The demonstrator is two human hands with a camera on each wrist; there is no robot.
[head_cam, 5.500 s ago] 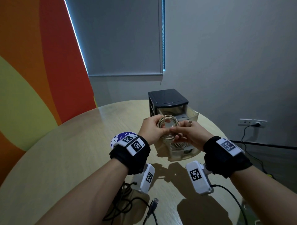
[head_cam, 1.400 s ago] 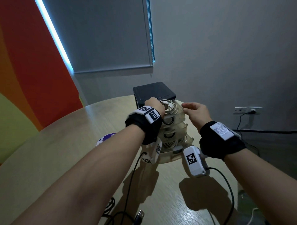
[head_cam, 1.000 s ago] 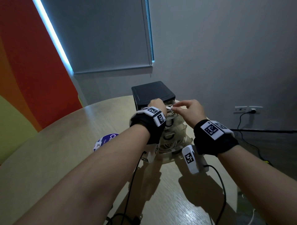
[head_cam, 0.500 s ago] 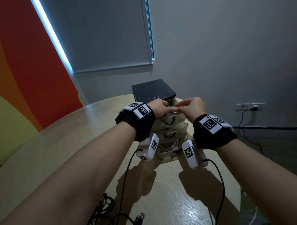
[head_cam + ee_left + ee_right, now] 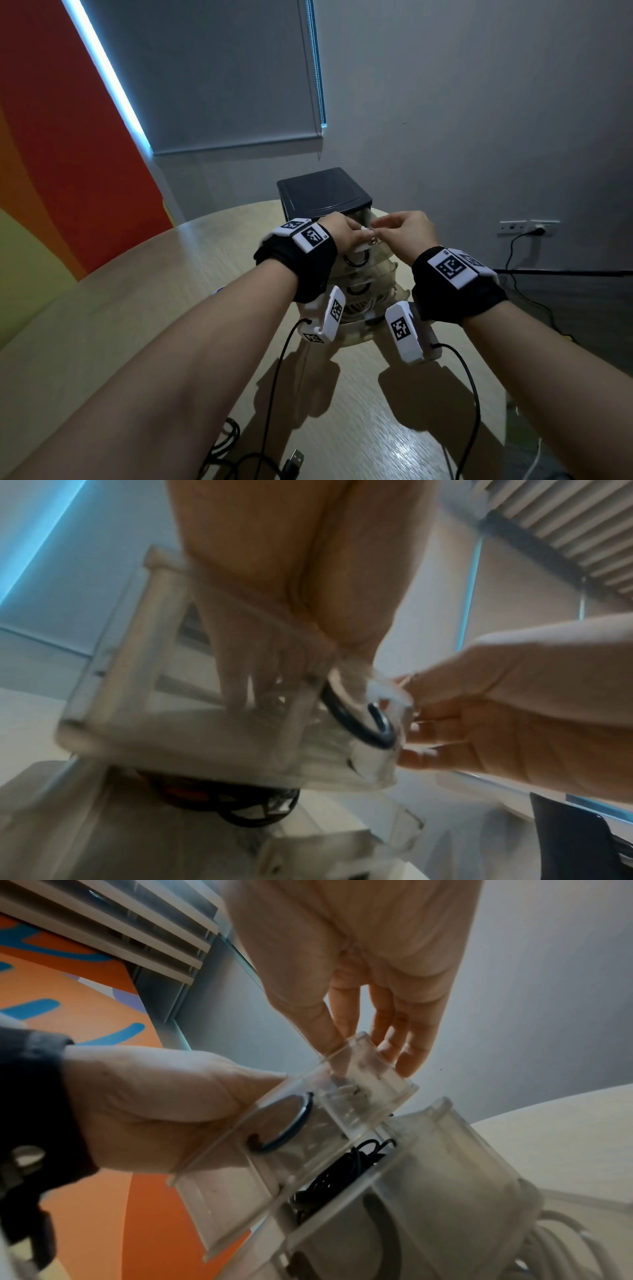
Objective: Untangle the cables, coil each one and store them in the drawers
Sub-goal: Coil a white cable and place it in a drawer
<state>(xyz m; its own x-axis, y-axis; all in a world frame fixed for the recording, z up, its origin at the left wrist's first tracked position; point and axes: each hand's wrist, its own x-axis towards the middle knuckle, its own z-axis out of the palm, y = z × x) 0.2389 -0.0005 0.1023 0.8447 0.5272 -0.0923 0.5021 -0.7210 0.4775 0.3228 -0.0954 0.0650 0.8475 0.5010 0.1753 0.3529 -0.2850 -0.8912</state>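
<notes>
Hands are now meeting at the top drawer [image 5: 363, 251] front, left hand [image 5: 339, 233] and right hand [image 5: 404, 236] pinching it shut on the white cable inside, so black cable [image 5: 239, 455] on the table [image 5: 137, 308] is probably next.

Dim room with a round bench against grey and orange walls

A pale wood-grain bench [image 5: 102, 318] fills the foreground. Behind it stands a grey wall [image 5: 479, 102] with a lowered grey roller blind [image 5: 222, 75], cold blue light leaking along its edges. To the left is a wall panel [image 5: 68, 154] painted in red, orange and yellow-green bands. A white wall socket [image 5: 529, 228] on the right has a black plug and cord hanging down.
</notes>
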